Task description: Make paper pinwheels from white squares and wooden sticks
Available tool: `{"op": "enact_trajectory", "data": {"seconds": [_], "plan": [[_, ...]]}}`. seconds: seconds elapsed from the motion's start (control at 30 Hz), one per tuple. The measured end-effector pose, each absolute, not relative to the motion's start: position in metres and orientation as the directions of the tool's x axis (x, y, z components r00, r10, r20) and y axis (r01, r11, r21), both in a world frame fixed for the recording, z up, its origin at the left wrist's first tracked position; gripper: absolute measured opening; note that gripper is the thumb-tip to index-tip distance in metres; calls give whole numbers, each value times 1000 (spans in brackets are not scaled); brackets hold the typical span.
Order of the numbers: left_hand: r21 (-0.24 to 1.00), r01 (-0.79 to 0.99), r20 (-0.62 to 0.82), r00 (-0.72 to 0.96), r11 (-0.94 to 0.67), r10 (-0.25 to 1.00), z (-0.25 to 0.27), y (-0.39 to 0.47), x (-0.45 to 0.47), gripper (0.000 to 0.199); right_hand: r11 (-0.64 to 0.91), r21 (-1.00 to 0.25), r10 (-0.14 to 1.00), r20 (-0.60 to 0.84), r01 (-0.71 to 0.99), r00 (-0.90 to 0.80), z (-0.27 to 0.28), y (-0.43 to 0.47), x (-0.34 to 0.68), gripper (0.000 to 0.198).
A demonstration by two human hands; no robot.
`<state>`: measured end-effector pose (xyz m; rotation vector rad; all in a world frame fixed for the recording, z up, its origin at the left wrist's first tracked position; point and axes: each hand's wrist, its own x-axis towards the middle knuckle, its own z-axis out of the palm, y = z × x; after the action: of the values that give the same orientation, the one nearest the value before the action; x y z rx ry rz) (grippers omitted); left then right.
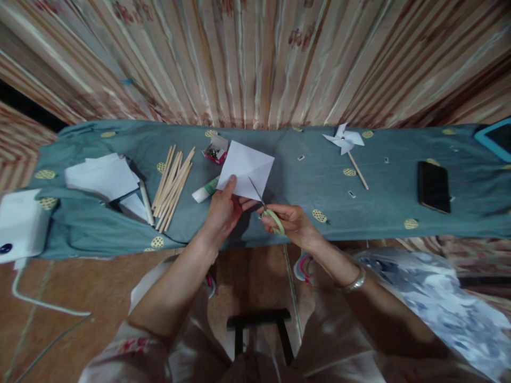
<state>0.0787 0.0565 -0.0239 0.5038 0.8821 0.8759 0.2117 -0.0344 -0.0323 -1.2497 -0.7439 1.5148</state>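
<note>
A square of white paper [248, 162] with diagonal creases is held up over the table by my left hand [227, 210], thumb on top and fingers beneath. My right hand [290, 224] grips a pair of scissors [274, 221] by their pale green handles. The blades lie at the paper's lower corner and point inward toward its middle. Just left of the paper are a small red box [214, 153] of metal pins and a green and white tube [205, 190], partly hidden by the paper and hand.
Thin wooden sticks [173, 186], a white pen [146, 202] and stacked paper sheets [104, 176] lie to the left. A white device [22, 226] with a cable sits at the left end. Rightward are a paper pinwheel [344, 141] on a stick, a black phone [433, 187] and a blue-edged object [497, 139].
</note>
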Motion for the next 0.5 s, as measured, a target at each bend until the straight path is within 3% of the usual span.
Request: {"op": "enact_trajectory", "data": {"seconds": [0.4,0.5], "plan": [[755,-465,-385,256,462,887,-25,75,63,11,-450,-887,886,-429,-101,-178,-20,-42,243,56],[768,-472,-368,228,433,902,-25,75,60,8,-411,-908,908,-401,-82,-118,-19,-42,257,54]]}}
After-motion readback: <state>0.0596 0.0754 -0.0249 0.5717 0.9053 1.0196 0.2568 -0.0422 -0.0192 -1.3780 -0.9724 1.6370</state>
